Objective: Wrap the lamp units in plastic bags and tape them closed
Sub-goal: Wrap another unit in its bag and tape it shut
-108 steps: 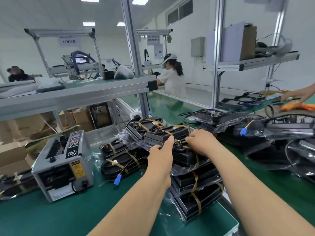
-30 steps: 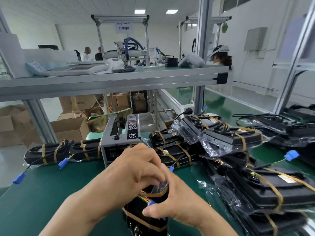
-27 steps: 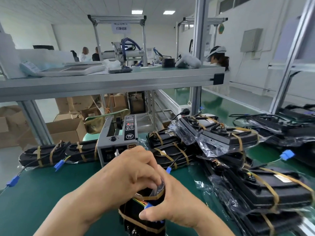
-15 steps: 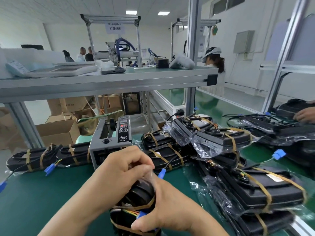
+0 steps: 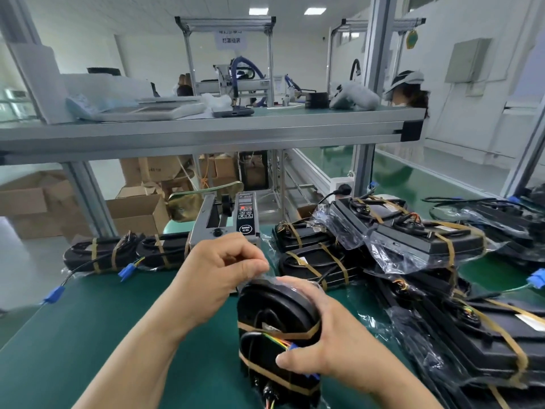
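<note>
The right hand [image 5: 333, 335] grips the upright lamp unit [image 5: 274, 308] near the table [image 5: 88, 320] front edge; the left hand [image 5: 218, 273] pinches the plastic bag [image 5: 272, 279] at its top. Open surface extends left; bagged units [image 5: 427, 240] crowd the right, tape dispenser [image 5: 227, 219] behind.

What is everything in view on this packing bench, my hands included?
Black bagged lamp unit with brown tape bands: one, black, front centre, held.
Clear plastic bag: one, clear, around that unit.
Other taped lamp units: many, black, piled right.
Grey tape dispenser machine: one, grey, behind hands.
Long black taped bundles: two, black, far left.
Blue wire connectors: several, blue, on mat.
Green table mat: one, green, underneath.
Left hand: pinches the bag's top.
Right hand: grips the unit's side.
</note>
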`<state>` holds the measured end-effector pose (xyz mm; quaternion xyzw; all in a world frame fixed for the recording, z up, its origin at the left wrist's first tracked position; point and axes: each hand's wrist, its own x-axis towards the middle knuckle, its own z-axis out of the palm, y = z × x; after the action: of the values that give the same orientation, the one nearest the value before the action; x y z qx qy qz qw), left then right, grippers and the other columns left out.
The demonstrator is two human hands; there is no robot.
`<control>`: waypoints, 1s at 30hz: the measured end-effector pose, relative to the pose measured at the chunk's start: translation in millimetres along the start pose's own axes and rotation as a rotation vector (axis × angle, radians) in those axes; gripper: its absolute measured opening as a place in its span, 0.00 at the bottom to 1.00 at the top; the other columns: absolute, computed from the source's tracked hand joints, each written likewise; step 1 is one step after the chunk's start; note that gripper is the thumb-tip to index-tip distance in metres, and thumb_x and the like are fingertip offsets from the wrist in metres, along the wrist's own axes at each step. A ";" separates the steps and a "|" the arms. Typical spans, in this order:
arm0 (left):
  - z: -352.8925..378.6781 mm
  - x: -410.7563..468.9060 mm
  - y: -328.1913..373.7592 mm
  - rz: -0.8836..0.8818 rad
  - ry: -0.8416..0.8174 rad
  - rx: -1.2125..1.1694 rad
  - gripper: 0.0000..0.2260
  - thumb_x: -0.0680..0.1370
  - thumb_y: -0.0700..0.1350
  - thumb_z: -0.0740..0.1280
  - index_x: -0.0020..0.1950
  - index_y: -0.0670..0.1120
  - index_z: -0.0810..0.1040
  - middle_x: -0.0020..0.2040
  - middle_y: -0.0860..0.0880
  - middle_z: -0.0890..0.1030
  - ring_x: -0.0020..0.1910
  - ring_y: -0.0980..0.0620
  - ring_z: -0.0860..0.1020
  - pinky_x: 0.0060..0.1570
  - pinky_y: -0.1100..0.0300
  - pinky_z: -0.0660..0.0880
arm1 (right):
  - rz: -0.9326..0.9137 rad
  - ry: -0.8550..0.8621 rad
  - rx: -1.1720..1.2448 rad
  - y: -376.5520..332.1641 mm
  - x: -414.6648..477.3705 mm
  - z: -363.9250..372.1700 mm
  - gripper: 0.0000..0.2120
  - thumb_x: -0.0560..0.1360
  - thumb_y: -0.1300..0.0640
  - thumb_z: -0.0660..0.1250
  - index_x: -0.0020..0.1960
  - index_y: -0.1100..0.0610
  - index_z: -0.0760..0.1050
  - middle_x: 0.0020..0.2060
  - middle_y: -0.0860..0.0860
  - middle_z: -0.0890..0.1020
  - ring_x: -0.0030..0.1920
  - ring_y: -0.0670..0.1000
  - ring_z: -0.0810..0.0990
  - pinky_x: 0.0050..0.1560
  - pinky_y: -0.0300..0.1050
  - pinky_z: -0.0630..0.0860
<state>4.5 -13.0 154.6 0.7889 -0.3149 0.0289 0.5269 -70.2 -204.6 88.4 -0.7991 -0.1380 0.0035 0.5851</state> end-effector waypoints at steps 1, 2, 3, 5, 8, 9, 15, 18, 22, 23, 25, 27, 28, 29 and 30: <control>1.5 0.9 -0.5 0.011 0.013 0.000 0.07 0.73 0.35 0.74 0.37 0.45 0.83 0.38 0.47 0.81 0.39 0.52 0.78 0.42 0.64 0.73 | -0.002 -0.004 0.001 -0.7 0.4 0.6 0.37 0.63 0.60 0.78 0.61 0.28 0.70 0.57 0.34 0.81 0.59 0.39 0.81 0.55 0.26 0.72; 2.7 1.5 -1.5 0.026 0.022 0.001 0.07 0.73 0.36 0.74 0.37 0.45 0.83 0.39 0.47 0.81 0.39 0.51 0.78 0.43 0.64 0.73 | -0.003 -0.006 0.000 -1.1 0.5 0.9 0.37 0.63 0.60 0.78 0.60 0.27 0.70 0.57 0.34 0.81 0.59 0.39 0.81 0.54 0.26 0.73; 3.9 1.8 -2.2 0.040 0.034 0.001 0.06 0.73 0.36 0.73 0.38 0.45 0.83 0.38 0.47 0.81 0.39 0.51 0.77 0.43 0.64 0.73 | -0.004 -0.005 -0.004 -1.2 0.5 1.1 0.37 0.63 0.60 0.78 0.60 0.27 0.71 0.57 0.33 0.81 0.58 0.39 0.81 0.54 0.26 0.73; 5.9 1.6 -4.2 0.064 0.054 -0.007 0.06 0.74 0.37 0.73 0.38 0.45 0.82 0.38 0.47 0.80 0.38 0.52 0.77 0.42 0.65 0.72 | -0.006 -0.002 -0.015 -1.3 0.5 1.1 0.37 0.62 0.59 0.78 0.60 0.27 0.71 0.57 0.32 0.80 0.58 0.38 0.81 0.53 0.26 0.74; 3.8 -0.4 -6.7 0.069 0.039 0.005 0.06 0.75 0.38 0.72 0.39 0.46 0.81 0.39 0.50 0.79 0.38 0.57 0.76 0.42 0.67 0.71 | -0.005 -0.003 -0.026 -1.5 1.3 -0.3 0.37 0.62 0.59 0.79 0.60 0.27 0.70 0.57 0.34 0.81 0.58 0.39 0.82 0.54 0.28 0.75; 0.5 -0.5 -6.9 0.066 -0.002 0.015 0.04 0.75 0.40 0.73 0.41 0.47 0.81 0.41 0.51 0.79 0.40 0.58 0.76 0.43 0.67 0.71 | -0.004 -0.003 -0.026 -1.4 1.8 -1.1 0.37 0.62 0.59 0.79 0.61 0.28 0.71 0.57 0.35 0.82 0.58 0.41 0.82 0.55 0.29 0.75; -7.7 4.9 -0.1 0.020 -0.261 0.099 0.11 0.69 0.51 0.78 0.50 0.57 0.84 0.51 0.55 0.80 0.54 0.55 0.79 0.54 0.65 0.74 | -0.003 -0.033 -0.003 -3.8 1.6 -2.4 0.37 0.64 0.62 0.77 0.61 0.29 0.71 0.57 0.37 0.83 0.58 0.40 0.82 0.55 0.28 0.74; 2.1 6.1 1.8 0.063 -0.204 0.022 0.02 0.72 0.42 0.76 0.40 0.47 0.85 0.42 0.50 0.80 0.43 0.53 0.79 0.46 0.62 0.75 | 0.008 -0.041 0.014 -5.7 0.3 -3.8 0.39 0.64 0.63 0.77 0.63 0.29 0.70 0.58 0.38 0.83 0.59 0.41 0.82 0.57 0.28 0.73; 10.4 6.6 1.0 0.063 -0.068 -0.047 0.06 0.73 0.38 0.74 0.37 0.43 0.82 0.38 0.49 0.80 0.39 0.52 0.78 0.45 0.60 0.74 | 0.009 -0.117 0.012 -7.1 -1.8 3.9 0.38 0.66 0.65 0.74 0.65 0.32 0.70 0.58 0.41 0.84 0.58 0.44 0.83 0.58 0.31 0.75; 11.1 6.9 1.7 0.054 -0.059 -0.051 0.06 0.73 0.38 0.74 0.36 0.43 0.81 0.37 0.49 0.80 0.39 0.52 0.78 0.45 0.59 0.74 | 0.013 -0.117 0.013 -6.8 -2.3 5.9 0.38 0.66 0.65 0.74 0.65 0.32 0.70 0.58 0.41 0.84 0.58 0.43 0.83 0.58 0.31 0.76; 11.0 6.7 2.5 0.049 -0.082 -0.060 0.06 0.73 0.37 0.74 0.36 0.43 0.82 0.38 0.49 0.80 0.39 0.53 0.78 0.45 0.60 0.75 | 0.020 -0.077 0.017 -4.1 -3.0 6.3 0.39 0.65 0.65 0.75 0.65 0.31 0.70 0.58 0.40 0.83 0.58 0.42 0.83 0.58 0.30 0.75; 10.1 5.3 4.3 0.061 -0.092 -0.078 0.04 0.72 0.38 0.75 0.37 0.43 0.83 0.39 0.49 0.81 0.39 0.53 0.79 0.43 0.62 0.75 | 0.019 -0.018 0.014 -0.7 -3.0 3.8 0.39 0.64 0.64 0.76 0.64 0.31 0.71 0.58 0.39 0.83 0.58 0.42 0.83 0.56 0.29 0.75; 8.6 4.9 4.9 0.074 -0.057 -0.087 0.03 0.72 0.40 0.75 0.38 0.43 0.84 0.39 0.48 0.82 0.40 0.53 0.80 0.43 0.62 0.76 | 0.024 0.004 0.009 0.6 -2.6 2.8 0.38 0.63 0.64 0.77 0.63 0.30 0.72 0.56 0.39 0.84 0.57 0.42 0.83 0.55 0.29 0.75; 6.1 4.9 3.8 0.083 0.016 -0.097 0.03 0.71 0.43 0.74 0.39 0.44 0.85 0.40 0.48 0.83 0.40 0.53 0.80 0.43 0.63 0.76 | 0.034 0.028 0.003 1.8 -1.9 2.2 0.38 0.62 0.62 0.77 0.62 0.30 0.71 0.55 0.39 0.84 0.55 0.43 0.84 0.53 0.29 0.75; 2.3 5.5 0.2 0.076 0.113 -0.113 0.03 0.71 0.45 0.74 0.40 0.46 0.85 0.40 0.49 0.84 0.40 0.54 0.81 0.43 0.65 0.77 | 0.050 0.059 0.001 3.3 -1.1 1.7 0.37 0.61 0.60 0.77 0.61 0.29 0.71 0.53 0.39 0.85 0.53 0.43 0.84 0.52 0.29 0.76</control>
<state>8.2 -17.6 155.9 0.7424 -0.3154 0.0755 0.5862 -70.8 -204.1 84.6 -0.8017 -0.1008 -0.0056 0.5891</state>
